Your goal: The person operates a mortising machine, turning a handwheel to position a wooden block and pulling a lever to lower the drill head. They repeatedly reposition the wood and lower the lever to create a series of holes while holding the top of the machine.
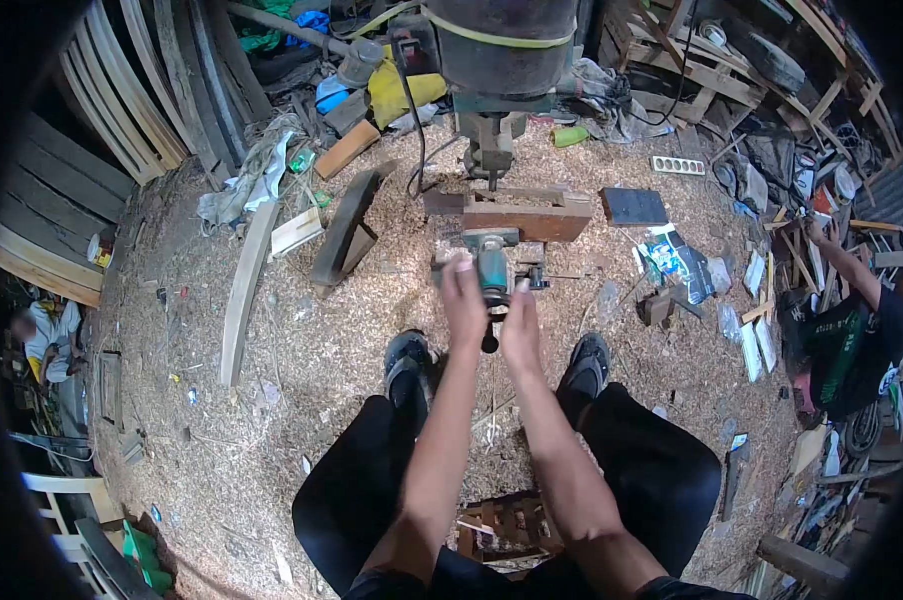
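My left hand (463, 305) is at the left edge of a black handwheel (496, 299), its fingers pointing forward along a green vise (493, 262). At the opposite edge, my right hand (520, 328) is closed against the wheel, its fingertips partly hidden. A black knob (490, 343) shows below the wheel, between my wrists. Behind the vise lies a reddish-brown wooden block (532, 215) with a slot in its top. The bit (493, 180) of a large upright drilling or mortising machine (502, 45) points down above the block.
Wood shavings cover the floor (302, 420). A dark beam (347, 225) and a pale curved board (247, 295) lie left. Right are a dark block (634, 206), a power strip (678, 165) and a crouching person (847, 330). Another person (50, 335) sits far left.
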Tool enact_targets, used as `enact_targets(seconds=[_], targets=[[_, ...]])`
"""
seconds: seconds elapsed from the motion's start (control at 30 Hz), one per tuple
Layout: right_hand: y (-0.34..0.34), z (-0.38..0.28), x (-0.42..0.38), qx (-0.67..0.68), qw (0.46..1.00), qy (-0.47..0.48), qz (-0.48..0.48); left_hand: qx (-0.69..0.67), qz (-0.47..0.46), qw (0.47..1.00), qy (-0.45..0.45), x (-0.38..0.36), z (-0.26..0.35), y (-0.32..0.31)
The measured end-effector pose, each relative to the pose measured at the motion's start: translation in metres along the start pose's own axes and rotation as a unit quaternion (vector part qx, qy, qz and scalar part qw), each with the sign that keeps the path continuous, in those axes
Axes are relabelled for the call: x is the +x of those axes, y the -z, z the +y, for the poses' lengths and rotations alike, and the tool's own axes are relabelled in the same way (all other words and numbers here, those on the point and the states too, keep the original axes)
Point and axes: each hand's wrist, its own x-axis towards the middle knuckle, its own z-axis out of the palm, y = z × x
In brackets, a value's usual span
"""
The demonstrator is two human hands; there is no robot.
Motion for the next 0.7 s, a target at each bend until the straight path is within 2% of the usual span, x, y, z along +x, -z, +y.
enact_targets(seconds=[0.03,0.07,0.1,0.13,0.17,0.23,0.27,0.3,0.33,0.4,0.43,0.47,0.53,0.57,0.67,0.7], targets=[[0.001,-0.012,-0.014,-0.006,1.000,0.009,0.014,-0.024,-0.008,0.998,0.061,0.008,-0.042,0.005],[0.004,-0.020,-0.020,0.065,0.997,-0.005,0.038,-0.049,-0.015,0.992,0.118,0.016,-0.069,0.013],[0.009,-0.028,-0.016,0.137,0.988,-0.011,0.064,0.181,0.034,0.968,0.172,0.013,-0.051,0.022],[0.014,-0.031,-0.016,0.207,0.974,-0.023,0.090,0.403,0.080,0.885,0.219,0.002,-0.036,0.034],[0.017,-0.018,-0.009,0.086,0.992,-0.029,0.090,0.349,0.096,0.909,0.205,0.002,-0.040,0.042],[0.017,-0.023,-0.003,0.134,0.986,-0.028,0.090,0.119,0.066,0.985,0.105,-0.003,0.011,0.029],[0.016,-0.024,-0.002,0.157,0.983,-0.029,0.090,0.002,0.047,0.998,0.053,-0.008,0.028,0.017],[0.013,-0.024,-0.001,0.181,0.979,-0.030,0.089,-0.009,0.040,0.997,-0.065,-0.006,0.023,-0.001],[0.011,-0.020,-0.006,0.202,0.975,-0.040,0.088,0.155,0.012,0.987,-0.047,-0.004,0.016,-0.002],[0.014,-0.017,-0.017,0.237,0.966,-0.058,0.087,0.018,0.037,0.999,0.019,0.009,-0.037,0.003],[0.021,-0.026,-0.019,0.220,0.969,-0.005,0.115,0.082,0.029,0.995,0.043,0.013,-0.037,0.009],[0.022,-0.005,-0.011,0.192,0.975,-0.037,0.108,0.112,0.040,0.992,0.043,0.011,-0.037,0.011],[0.015,0.047,0.020,0.139,0.982,-0.090,0.087,0.166,0.070,0.983,0.035,0.010,0.023,0.008],[0.015,0.039,0.024,0.138,0.971,-0.191,0.039,0.078,0.059,0.994,-0.053,0.009,0.043,0.001],[-0.005,0.055,0.036,0.178,0.974,-0.132,0.036,0.218,-0.030,0.972,-0.086,0.006,0.040,-0.008],[-0.012,0.054,0.039,0.264,0.952,-0.143,0.056,0.223,0.030,0.957,-0.180,0.005,0.036,-0.010]])
